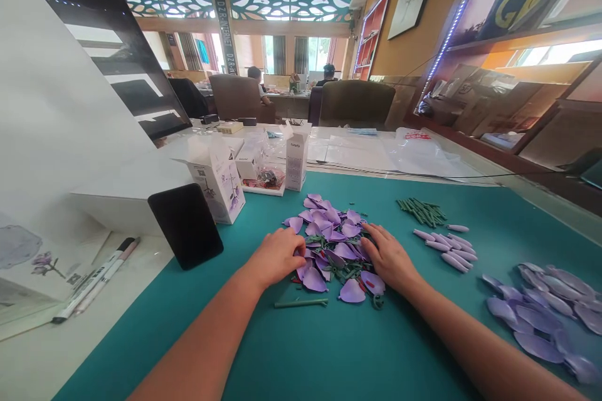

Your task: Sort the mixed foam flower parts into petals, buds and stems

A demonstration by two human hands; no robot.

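Note:
A mixed pile of purple plastic petals and small green plastic pieces lies on the green mat, with a few red bits among them. My left hand rests against the pile's left side, its fingers curved and the thumb slightly apart. At the opposite side, my right hand touches the petals with fingers spread. Neither hand visibly holds a piece. A single green stem lies in front of the pile.
Green sticks, slim lilac pieces and more petals lie sorted to the right. At left are a black phone-like slab, printed boxes and markers. A white box stands behind the pile. Two people sit farther back.

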